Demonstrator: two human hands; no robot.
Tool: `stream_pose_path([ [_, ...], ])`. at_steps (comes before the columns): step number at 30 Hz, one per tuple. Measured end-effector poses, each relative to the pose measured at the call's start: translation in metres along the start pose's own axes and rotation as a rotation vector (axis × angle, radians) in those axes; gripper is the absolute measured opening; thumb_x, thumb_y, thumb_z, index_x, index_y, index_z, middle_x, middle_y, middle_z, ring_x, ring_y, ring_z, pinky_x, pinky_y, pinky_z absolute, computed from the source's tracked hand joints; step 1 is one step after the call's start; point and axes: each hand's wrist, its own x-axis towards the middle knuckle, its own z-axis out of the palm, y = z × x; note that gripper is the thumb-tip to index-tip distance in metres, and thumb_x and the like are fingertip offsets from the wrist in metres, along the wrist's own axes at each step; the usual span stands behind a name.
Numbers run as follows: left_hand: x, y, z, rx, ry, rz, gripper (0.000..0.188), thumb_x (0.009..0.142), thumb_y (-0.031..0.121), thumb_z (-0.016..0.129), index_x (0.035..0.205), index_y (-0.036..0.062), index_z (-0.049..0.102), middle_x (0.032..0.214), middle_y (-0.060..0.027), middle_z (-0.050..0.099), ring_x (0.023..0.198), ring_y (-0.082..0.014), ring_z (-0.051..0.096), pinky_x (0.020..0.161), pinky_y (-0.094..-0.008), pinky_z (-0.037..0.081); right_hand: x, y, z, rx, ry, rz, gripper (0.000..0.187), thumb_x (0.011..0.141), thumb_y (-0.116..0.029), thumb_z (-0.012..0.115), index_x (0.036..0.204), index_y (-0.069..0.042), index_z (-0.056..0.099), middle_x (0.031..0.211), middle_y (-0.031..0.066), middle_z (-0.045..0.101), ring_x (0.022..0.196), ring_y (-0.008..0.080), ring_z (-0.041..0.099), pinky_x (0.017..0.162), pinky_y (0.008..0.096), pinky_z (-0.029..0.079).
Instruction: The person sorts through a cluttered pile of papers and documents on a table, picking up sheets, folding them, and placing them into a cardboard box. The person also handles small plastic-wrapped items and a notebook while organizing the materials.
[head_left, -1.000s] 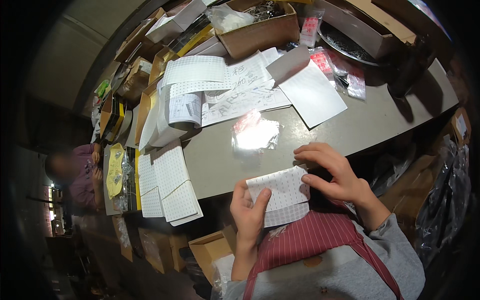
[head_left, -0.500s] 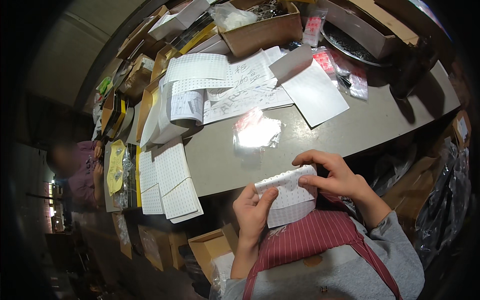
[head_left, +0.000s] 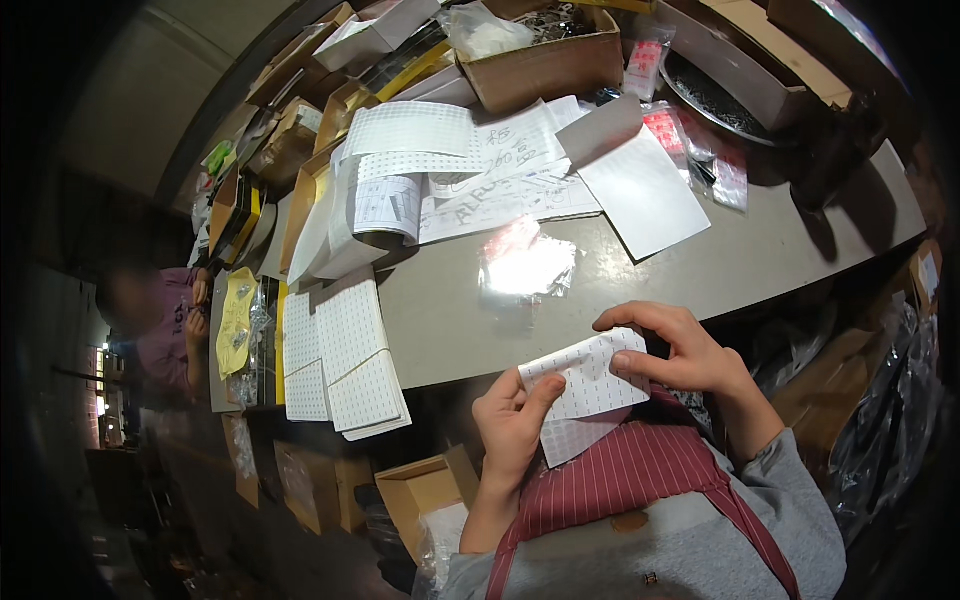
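White printed sheet (head_left: 585, 378), marked with rows of short dashes, is found between my two hands, in front of my body. My left grip (head_left: 512, 412) is clamped on its left end, thumb flat on the face and fingers behind. At my right grip (head_left: 685, 350), the thumb bears on the face near the right end; the index finger arches above the top edge, apart from the thumb. The other fingers are largely concealed, so I cannot tell whether that grip is closed on the sheet. A paler layer (head_left: 572, 437) with round marks hangs below the dashed face; whether it is a fold or a second sheet cannot be determined.

Directly beneath the grip is my dark red striped apron (head_left: 640, 470). Beyond the grip, on the grey worktop (head_left: 440, 325), clear plastic bags (head_left: 530, 268) lie under strong glare. Farther out stands a cardboard box (head_left: 545, 68) of small dark items, with a round dish (head_left: 712, 98) to its right. Left of my left grip, a stack of patterned sheets (head_left: 362, 360) overhangs the near edge. Well left of that, a person in purple (head_left: 168, 325) is noted. Below and left of my left grip, an open carton (head_left: 420, 492) is observed.
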Motion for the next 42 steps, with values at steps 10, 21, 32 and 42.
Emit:
stream_pose_path([
  [10, 0.001, 0.002, 0.0, 0.026, 0.044, 0.028, 0.019, 0.093, 0.01, 0.076, 0.1, -0.0064, 0.072, 0.071, 0.0073, 0.061, 0.063, 0.0028, 0.046, 0.052, -0.0165, 0.032, 0.007, -0.001, 0.003, -0.176, 0.145, -0.165, 0.042, 0.09, -0.022, 0.071, 0.125, 0.0, 0.061, 0.114, 0.0167, 0.065, 0.106, 0.0326, 0.062, 0.093, 0.0389, 0.049],
  [21, 0.007, -0.022, -0.002, 0.189, 0.039, 0.17, 0.022, 0.092, 0.013, 0.079, 0.083, -0.0028, 0.067, 0.061, 0.0105, 0.041, 0.059, 0.0006, 0.032, 0.048, -0.0207, 0.024, 0.036, -0.026, 0.025, -0.51, 0.073, -0.552, 0.037, 0.071, -0.009, 0.073, 0.104, -0.003, 0.059, 0.101, 0.0133, 0.057, 0.094, 0.0342, 0.056, 0.088, 0.0435, 0.047],
  [32, 0.01, -0.023, -0.007, 0.283, 0.036, 0.224, 0.021, 0.091, 0.011, 0.079, 0.082, -0.0023, 0.066, 0.059, 0.008, 0.04, 0.059, 0.0, 0.032, 0.047, -0.022, 0.026, 0.041, -0.025, 0.03, -0.627, 0.078, -0.591, 0.032, 0.071, -0.013, 0.066, 0.099, 0.0, 0.059, 0.095, 0.0127, 0.055, 0.091, 0.0325, 0.056, 0.085, 0.0428, 0.048],
  [42, 0.014, -0.021, -0.011, -0.041, -0.012, 0.009, 0.013, 0.096, 0.005, 0.07, 0.102, -0.0059, 0.068, 0.073, 0.0073, 0.059, 0.066, 0.0027, 0.048, 0.052, -0.0174, 0.036, 0.041, -0.021, 0.037, -0.9, 0.03, -0.741, 0.027, 0.074, -0.014, 0.067, 0.096, 0.0, 0.063, 0.093, 0.0109, 0.06, 0.089, 0.0284, 0.061, 0.091, 0.0438, 0.053],
])
